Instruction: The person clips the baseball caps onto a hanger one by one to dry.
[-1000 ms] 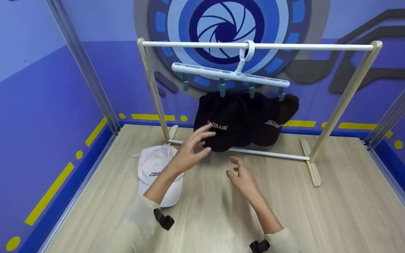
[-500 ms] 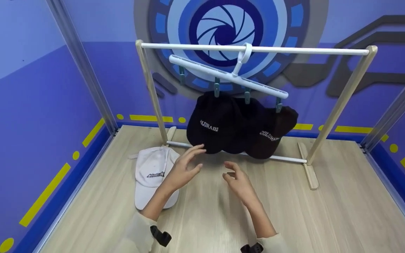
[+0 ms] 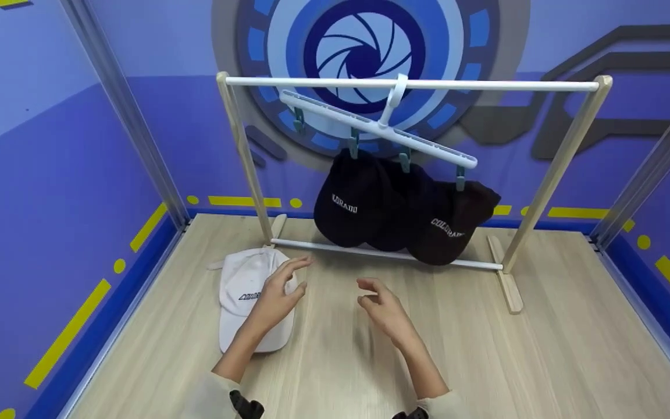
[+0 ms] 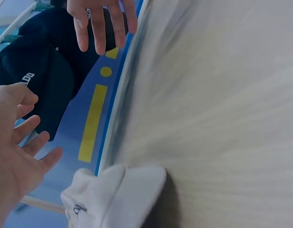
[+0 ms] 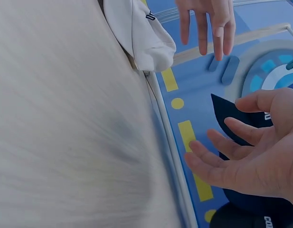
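Note:
My left hand [image 3: 277,298] hovers over the right side of a white baseball cap [image 3: 236,297] with dark lettering, fingers loosely bent and holding nothing. To its right, my right hand [image 3: 385,308] is in the air over the tabletop, its fingers relaxed and nothing between them. Beyond both hands, several dark caps hang in a row from a white clip hanger [image 3: 378,125]. The left dark cap [image 3: 346,203] and the right dark cap [image 3: 448,224] show white lettering. The hanger tilts down to the right, and its leftmost clip [image 3: 299,121] holds nothing.
A rack with wooden posts [image 3: 556,174] and a white top rail [image 3: 503,85] carries the hanger. Its lower white bar [image 3: 335,247] runs just above the wooden tabletop [image 3: 573,349]. Blue printed panels [image 3: 67,192] enclose the back and sides.
Both hands have drawn back from the hanging caps toward me, the left one moving down and left over the white cap. The hanger has swung to a steeper tilt, right end lower.

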The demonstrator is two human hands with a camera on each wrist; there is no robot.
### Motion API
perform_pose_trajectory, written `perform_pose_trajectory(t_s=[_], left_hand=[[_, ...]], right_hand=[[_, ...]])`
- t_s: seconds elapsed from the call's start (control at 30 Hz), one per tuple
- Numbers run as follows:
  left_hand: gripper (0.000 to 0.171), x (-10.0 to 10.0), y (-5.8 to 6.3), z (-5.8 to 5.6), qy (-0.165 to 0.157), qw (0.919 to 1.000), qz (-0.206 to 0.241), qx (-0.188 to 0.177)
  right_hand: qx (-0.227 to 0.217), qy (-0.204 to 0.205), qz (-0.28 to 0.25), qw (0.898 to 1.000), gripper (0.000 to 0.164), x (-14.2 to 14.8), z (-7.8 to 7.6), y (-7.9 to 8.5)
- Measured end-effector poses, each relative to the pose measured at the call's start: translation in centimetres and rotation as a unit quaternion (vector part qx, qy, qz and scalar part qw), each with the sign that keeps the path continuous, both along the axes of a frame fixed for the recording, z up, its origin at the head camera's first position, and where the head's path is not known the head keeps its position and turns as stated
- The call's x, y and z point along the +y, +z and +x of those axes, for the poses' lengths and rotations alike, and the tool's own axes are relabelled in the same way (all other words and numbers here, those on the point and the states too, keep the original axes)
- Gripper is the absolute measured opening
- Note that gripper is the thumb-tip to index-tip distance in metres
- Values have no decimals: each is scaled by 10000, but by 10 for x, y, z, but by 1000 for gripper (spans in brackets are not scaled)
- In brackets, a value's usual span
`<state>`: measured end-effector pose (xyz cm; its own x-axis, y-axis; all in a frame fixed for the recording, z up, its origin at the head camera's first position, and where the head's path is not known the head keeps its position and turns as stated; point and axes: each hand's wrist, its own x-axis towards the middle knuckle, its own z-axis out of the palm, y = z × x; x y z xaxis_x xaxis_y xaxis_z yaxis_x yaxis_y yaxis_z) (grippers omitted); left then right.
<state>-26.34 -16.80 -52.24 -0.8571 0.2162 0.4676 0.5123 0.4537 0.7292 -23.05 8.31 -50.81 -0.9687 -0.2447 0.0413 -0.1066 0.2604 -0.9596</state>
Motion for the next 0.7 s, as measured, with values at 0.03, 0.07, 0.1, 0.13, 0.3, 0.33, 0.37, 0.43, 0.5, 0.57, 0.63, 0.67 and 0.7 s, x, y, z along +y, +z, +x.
perform_pose_trajectory(t_s=[0.03,0.07,0.1,0.13,0.3,0.33,0.37,0.43,0.5,0.57,0.63,0.67,0.7], left_hand=[[43,-2,-2,1,71,10000,19,11],[42,-4,-3,1,149,9999,47,-1],[40,-6,-4,1,225,9997,78,-26],[39,-9,-5,2,297,9995,117,-33],[36,-25,-9,4,643,9978,163,-91],[36,-29,-9,5,722,9972,182,-90],[36,-32,-10,5,807,9965,199,-89],[36,-39,-10,6,977,9949,248,-97],[35,-43,-11,4,1091,9937,243,-76],[34,-45,-11,1,1100,9937,226,-63],[33,-46,-11,-2,1106,9937,180,-72],[33,-47,-11,-3,1114,9936,170,-85],[33,-47,-12,-3,1134,9933,186,-101]], right_hand=[[-41,35,-12,10000,40,-1,1,-1],[-47,67,-33,10000,40,-2,0,-4],[-41,91,-31,9999,40,-4,-1,-8],[-21,121,-40,9999,40,-6,-2,-13],[97,154,-28,9998,39,-19,-7,-34],[101,173,-29,9998,39,-22,-6,-35],[91,201,-20,9998,39,-26,-5,-37],[57,266,-26,9996,39,-31,-3,-40],[42,285,-41,9996,39,-36,-1,-41],[47,253,-77,9996,39,-38,0,-41],[46,188,-94,9998,38,-40,0,-41],[34,172,-96,9998,38,-41,0,-41],[28,182,-81,9998,38,-42,0,-42]])
